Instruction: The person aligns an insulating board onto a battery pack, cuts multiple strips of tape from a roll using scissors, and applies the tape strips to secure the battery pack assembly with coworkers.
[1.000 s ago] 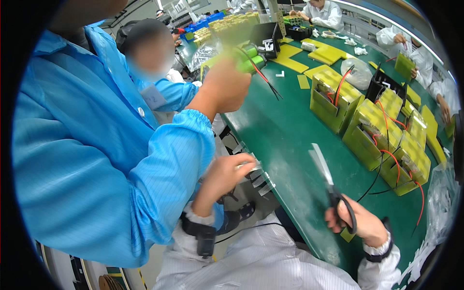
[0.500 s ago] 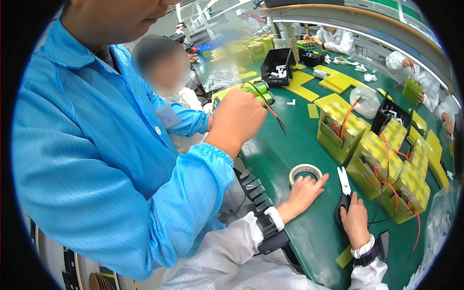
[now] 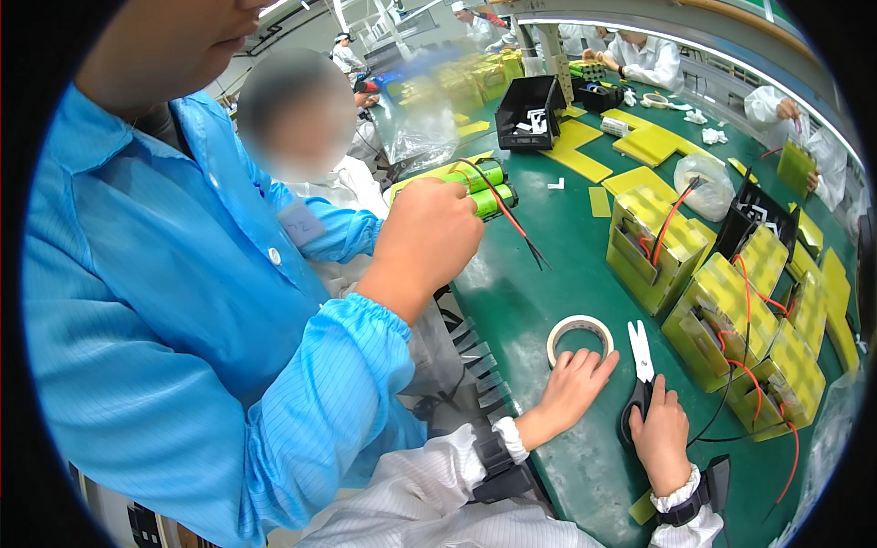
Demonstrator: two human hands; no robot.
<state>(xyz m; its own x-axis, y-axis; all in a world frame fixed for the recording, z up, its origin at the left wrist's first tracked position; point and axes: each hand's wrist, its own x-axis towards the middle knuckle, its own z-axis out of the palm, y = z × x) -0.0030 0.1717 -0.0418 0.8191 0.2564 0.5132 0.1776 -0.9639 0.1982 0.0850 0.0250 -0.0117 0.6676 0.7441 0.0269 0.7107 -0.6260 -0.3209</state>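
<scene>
My left hand (image 3: 572, 391) lies over the near edge of a cream tape roll (image 3: 582, 321) on the green table, fingers loosely stretched. Whether they press on the roll I cannot tell. Further right, my right hand (image 3: 663, 437) has its thumb and fingers around the black handles of a pair of scissors (image 3: 641, 354); the white blades point away from me, slightly apart. At my left a person in a blue smock holds a battery pack (image 3: 491, 185) of green cells above the table. Red and black wires hang from it.
Several yellow-wrapped battery packs (image 3: 650, 239) with red and black leads stand at the right. Black bins (image 3: 530, 114) of small white pieces, yellow sheets (image 3: 577, 153) and a clear plastic bag (image 3: 703, 187) lie beyond. The blue sleeve (image 3: 338, 384) fills the left side. Other people work farther off.
My left fingers, earlier with the index pointing out past the tape roll, are now drawn closer together beside it. The view has shifted a little. My right hand stays at the scissors.
</scene>
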